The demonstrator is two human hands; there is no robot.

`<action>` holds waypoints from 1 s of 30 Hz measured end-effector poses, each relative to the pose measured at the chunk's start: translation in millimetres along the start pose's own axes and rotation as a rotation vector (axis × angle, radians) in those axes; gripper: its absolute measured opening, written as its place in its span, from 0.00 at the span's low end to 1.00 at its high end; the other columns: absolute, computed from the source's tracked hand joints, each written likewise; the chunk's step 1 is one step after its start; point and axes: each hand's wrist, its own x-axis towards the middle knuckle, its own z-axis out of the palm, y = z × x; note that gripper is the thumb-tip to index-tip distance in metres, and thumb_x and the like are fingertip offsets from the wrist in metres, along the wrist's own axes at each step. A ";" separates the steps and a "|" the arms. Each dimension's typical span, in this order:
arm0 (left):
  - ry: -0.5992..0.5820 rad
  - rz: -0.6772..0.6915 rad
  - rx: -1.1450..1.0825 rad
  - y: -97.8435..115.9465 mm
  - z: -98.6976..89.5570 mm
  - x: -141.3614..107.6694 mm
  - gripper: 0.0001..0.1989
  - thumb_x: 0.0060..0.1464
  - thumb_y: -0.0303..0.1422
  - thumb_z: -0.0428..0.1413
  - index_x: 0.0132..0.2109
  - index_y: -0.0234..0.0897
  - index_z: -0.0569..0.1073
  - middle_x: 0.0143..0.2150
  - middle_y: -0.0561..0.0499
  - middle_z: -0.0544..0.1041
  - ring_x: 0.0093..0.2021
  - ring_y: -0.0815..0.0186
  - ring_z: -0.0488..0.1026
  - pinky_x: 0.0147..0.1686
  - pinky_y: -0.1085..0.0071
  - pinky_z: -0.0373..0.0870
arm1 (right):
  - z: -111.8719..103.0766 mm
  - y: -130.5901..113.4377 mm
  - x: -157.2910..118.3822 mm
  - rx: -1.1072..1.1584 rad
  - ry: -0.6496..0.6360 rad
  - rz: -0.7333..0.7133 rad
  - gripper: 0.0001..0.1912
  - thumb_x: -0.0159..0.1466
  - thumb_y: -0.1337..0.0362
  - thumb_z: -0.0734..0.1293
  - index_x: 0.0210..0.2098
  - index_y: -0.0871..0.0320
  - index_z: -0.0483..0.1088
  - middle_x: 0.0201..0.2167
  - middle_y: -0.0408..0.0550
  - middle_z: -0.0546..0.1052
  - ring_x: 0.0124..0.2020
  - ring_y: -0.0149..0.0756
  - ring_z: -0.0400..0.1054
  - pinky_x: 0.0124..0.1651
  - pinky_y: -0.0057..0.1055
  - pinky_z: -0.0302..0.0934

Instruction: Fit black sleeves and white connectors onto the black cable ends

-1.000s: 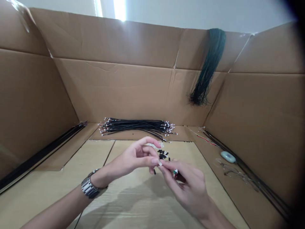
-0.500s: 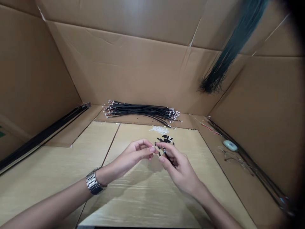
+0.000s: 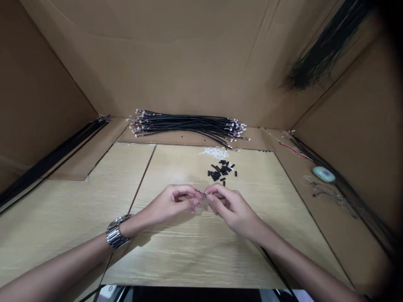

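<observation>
My left hand (image 3: 176,204) and my right hand (image 3: 234,209) meet over the wooden board (image 3: 189,260), fingertips almost touching. Between them are the thin coloured wires (image 3: 200,191) of a cable end. My right thumb and finger pinch these wires, and my left fingers are closed at their other side. A black cable (image 3: 273,262) shows below my right wrist and runs to the board's front edge. Just beyond the hands lie short black tube pieces (image 3: 220,170), with a heap of small white connectors (image 3: 215,152) behind them.
A bundle of black cables (image 3: 185,123) with white ends lies along the back cardboard wall. Long black cables line the left and right sides. At right are a pale green oval object (image 3: 324,174) and glasses (image 3: 329,193). Dark strands (image 3: 327,46) hang at the upper right.
The view has tilted lower, showing the board's front edge. My hands have come closer together, and coloured wires now show between them. A black cable has come into sight below my right wrist.
</observation>
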 end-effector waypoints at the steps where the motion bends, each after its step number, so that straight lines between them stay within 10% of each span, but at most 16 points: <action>1: 0.009 -0.026 -0.031 -4.6 0.3 1.7 0.09 0.59 0.35 0.60 0.44 0.36 0.79 0.40 0.49 0.79 0.36 0.68 0.74 0.38 0.72 0.71 | -1.0 4.9 1.2 0.000 0.020 0.017 0.10 0.71 0.56 0.59 0.42 0.54 0.68 0.24 0.38 0.67 0.25 0.28 0.58 0.27 0.26 0.52; 30: 0.068 0.023 0.114 -29.2 10.3 14.3 0.09 0.62 0.36 0.58 0.42 0.34 0.76 0.35 0.50 0.78 0.30 0.69 0.76 0.30 0.75 0.75 | 7.9 16.7 6.2 0.154 0.058 0.163 0.11 0.66 0.61 0.65 0.29 0.58 0.70 0.20 0.38 0.68 0.21 0.26 0.57 0.24 0.24 0.50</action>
